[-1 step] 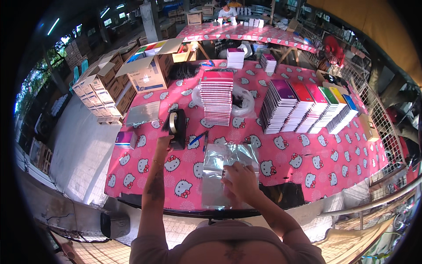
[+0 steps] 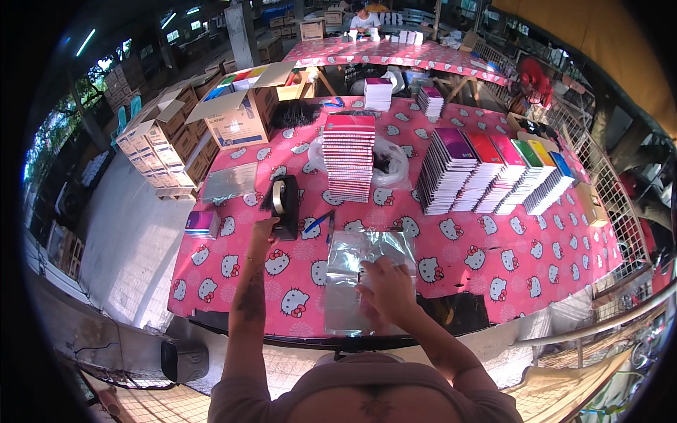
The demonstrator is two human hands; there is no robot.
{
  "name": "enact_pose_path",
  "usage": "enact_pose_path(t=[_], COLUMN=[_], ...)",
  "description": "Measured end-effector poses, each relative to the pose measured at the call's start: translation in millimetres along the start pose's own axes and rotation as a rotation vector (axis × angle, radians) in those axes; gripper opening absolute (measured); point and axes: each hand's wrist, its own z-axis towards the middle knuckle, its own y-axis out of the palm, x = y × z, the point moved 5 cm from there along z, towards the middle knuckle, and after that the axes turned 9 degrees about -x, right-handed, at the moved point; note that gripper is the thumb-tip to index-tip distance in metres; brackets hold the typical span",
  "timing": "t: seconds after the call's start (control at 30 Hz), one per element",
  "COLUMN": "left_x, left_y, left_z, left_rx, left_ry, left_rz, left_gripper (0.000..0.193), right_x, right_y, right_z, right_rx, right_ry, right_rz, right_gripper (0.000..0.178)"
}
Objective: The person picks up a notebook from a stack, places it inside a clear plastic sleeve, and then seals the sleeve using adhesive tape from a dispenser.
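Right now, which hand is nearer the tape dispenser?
Left. The left hand is at the near end of the tape dispenser; the right hand is farther off, to its right, over the plastic sheet.

Left hand (image 2: 264,231) forward, arm (image 2: 248,292) extended; right hand (image 2: 389,287) inward, fingers (image 2: 381,267) bent

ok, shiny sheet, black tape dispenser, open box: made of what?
Shiny sheet: probably plastic film, glossy; sharp glints, creases.
Black tape dispenser: likely plastic, fairly matte; evenly dark surface.
Open box: seemingly cardboard, matte brown; folded-out flaps.
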Motion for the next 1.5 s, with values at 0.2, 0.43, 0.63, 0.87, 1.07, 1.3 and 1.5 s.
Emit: enact_pose_path(t=[0.2, 0.43, 0.63, 0.87, 1.07, 1.3, 1.5], left_x=[-52.1, 13.4, 23.4, 34.7, 38.8, 28.9, -9.5], left_y=[-14.5, 21.3, 145.2, 178.3, 179.9, 218.7, 228.5], left_z=[-20.5, -76.3, -190.8, -203.0, -208.1, -222.2, -191.7], left_rx=[-0.215, -0.087, -1.016, -1.066, -0.909, -0.798, -0.592], left_ry=[0.265, 0.576, 0.648, 0.95, 1.038, 1.3, 1.078], left_rz=[-0.487, 0.927, 0.487, 0.709, 0.754, 0.885, 0.909], left_gripper=[0.01, 0.018, 0.021, 0.02, 0.014, 0.009, 0.053], right_x=[-13.5, -0.8, -6.1, -5.5, 87.7, 87.8, 88.8], right_y=[4.5, 11.6, 6.4, -9.8, -24.4, 39.1, 50.3], right_z=[1.2, -1.1, -2.0, -1.2, -37.0, -39.7, -31.5], right_rx=[0.007, -0.006, 0.074, -0.059, 0.16, 0.022, 0.057], right_ry=[-0.091, 0.004, -0.043, -0.015, 0.098, -0.258, -0.328], right_rz=[0.004, -0.088, -0.115, -0.102, 0.406, 0.186, 0.215], right_gripper=[0.03, 0.034, 0.034, 0.041, 0.066, 0.062, 0.058])
